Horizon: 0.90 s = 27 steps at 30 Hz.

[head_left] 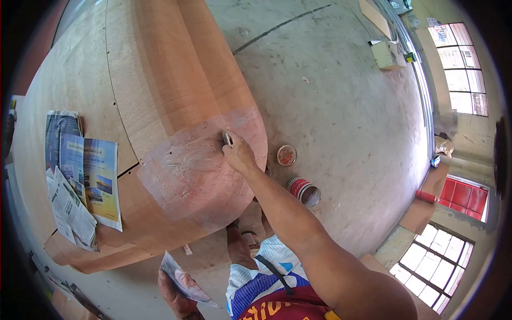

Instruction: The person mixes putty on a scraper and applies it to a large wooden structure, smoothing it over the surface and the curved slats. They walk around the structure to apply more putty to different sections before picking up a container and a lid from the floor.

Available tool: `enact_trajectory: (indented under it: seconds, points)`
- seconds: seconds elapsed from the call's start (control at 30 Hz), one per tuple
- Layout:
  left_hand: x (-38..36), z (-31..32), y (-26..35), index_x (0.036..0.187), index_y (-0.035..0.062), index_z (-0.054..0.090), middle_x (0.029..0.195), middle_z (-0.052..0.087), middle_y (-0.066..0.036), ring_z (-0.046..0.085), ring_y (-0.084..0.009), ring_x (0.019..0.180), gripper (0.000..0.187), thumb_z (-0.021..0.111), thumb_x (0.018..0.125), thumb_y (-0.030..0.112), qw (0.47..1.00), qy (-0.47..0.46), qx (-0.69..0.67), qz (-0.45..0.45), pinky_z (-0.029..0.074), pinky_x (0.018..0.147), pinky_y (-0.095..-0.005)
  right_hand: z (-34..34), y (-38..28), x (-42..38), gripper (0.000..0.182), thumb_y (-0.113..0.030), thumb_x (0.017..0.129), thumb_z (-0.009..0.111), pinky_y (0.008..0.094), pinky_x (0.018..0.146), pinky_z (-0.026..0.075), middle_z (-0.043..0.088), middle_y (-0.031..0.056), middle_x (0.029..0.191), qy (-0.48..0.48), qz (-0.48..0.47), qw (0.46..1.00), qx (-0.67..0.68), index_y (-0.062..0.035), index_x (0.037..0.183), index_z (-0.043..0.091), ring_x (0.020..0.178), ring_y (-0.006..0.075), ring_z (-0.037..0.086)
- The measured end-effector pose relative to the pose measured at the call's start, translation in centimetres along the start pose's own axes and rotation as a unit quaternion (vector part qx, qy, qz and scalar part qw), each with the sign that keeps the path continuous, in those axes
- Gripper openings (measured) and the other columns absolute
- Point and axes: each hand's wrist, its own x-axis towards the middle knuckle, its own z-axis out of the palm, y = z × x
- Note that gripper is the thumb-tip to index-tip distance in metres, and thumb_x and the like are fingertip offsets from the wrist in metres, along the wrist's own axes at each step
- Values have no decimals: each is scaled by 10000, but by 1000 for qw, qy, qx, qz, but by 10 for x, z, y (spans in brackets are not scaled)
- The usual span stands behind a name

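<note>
Near the middle of the plywood sheet (176, 80), right hand (238, 154) closed around a small putty knife (227, 138), blade pressed flat on a pale smeared patch of filler (189, 170). Blade mostly hidden by the fingers, only a shiny bit showing. Down at the bottom edge, left hand (173, 293) gripping a bent piece of paper (186, 282) with a pink blob on it; hand partly cut off by the picture's edge and partly behind the paper. Blob too blurry to name.

On the floor (346, 106) just right of the sheet, round tin lid (286, 155) lying flat, red label on top, words too small to read. Close by, red tin can (304, 191) tipped on its side, open mouth showing, white marks on its wall not readable. Part of the can behind the arm.

Over on the left part of the wood, pile of newspapers (80, 176) with blue pictures and grey print, none of it clear enough to read. Bottom of the pile hanging past the wood's edge.

Below the arm, blue, white and red shirt (266, 288) with yellow letters, cut off by the frame, no whole word readable. Sandalled foot (246, 240) peeking out under the sheet, half hidden. Far corners dark and bent by the lens.
</note>
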Motion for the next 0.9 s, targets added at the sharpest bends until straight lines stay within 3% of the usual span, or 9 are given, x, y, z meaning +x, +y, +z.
enact_trajectory:
  seconds: [0.17,0.23,0.3,0.33,0.6,0.67,0.73,0.8,0.9]
  points:
    - [0,-1,-1,1015,104,596,727,601,-20,576,-136,574,384,495,1029,474,996,-84,-17,-5,472,472,-282,-19,-19,-24,549,-120,853,552,411,972,482,638,232,1237,-75,6,986,147,-74,1399,534,1107,354,628]
    - [-8,18,7,1114,86,594,861,637,-40,620,-142,709,385,496,1035,450,991,-137,-11,2,527,587,-291,-29,-41,-43,552,-109,855,550,395,949,490,647,228,1221,-101,14,980,169,-72,1405,531,1082,338,642]
    - [-19,39,16,1222,68,585,1018,662,-64,654,-154,873,414,494,1042,430,984,-176,10,22,571,735,-306,-18,-39,-47,544,-94,860,549,365,911,503,656,215,1180,-41,-72,991,108,-69,1403,531,1027,297,655]
    - [-14,34,13,1324,50,551,1201,637,-89,631,-177,1069,454,480,1053,407,977,-211,-16,25,546,907,-334,-14,-39,-49,540,-87,863,549,350,892,509,661,209,1160,-10,-116,990,78,-68,1402,532,999,277,662]
    - [13,61,16,1332,-7,532,1287,616,-119,604,-215,1168,462,400,1087,361,960,-259,-100,46,474,1044,-387,-73,-127,-125,495,23,892,481,351,910,519,631,92,1217,-191,-86,945,250,7,1385,517,1071,195,628]
    - [20,68,20,1347,-11,520,1317,606,-125,595,-225,1198,465,386,1091,353,953,-263,-150,29,464,1062,-397,-80,-151,-163,485,25,891,481,297,925,513,619,102,1233,-148,-243,931,228,0,1374,517,1103,180,629]
    - [27,70,21,1360,-12,510,1338,599,-131,589,-232,1218,468,377,1093,350,944,-262,-202,-4,462,1071,-404,-90,-152,-207,458,77,877,502,305,952,508,606,128,1241,-120,-297,929,187,-12,1325,537,1154,202,619]
    - [28,74,25,1366,-11,506,1349,595,-134,587,-239,1229,471,375,1093,351,929,-280,-241,-8,461,1076,-410,-86,-162,-244,396,99,889,540,374,967,520,612,179,1238,-78,-441,878,170,-22,1266,534,1146,294,635]
    - [22,78,29,1372,5,506,1335,605,-125,598,-233,1215,480,379,1090,371,902,-322,-285,-24,469,1067,-415,-81,-180,-271,359,84,925,543,451,971,526,584,218,1257,-93,-578,803,110,-58,1252,504,1160,385,619]
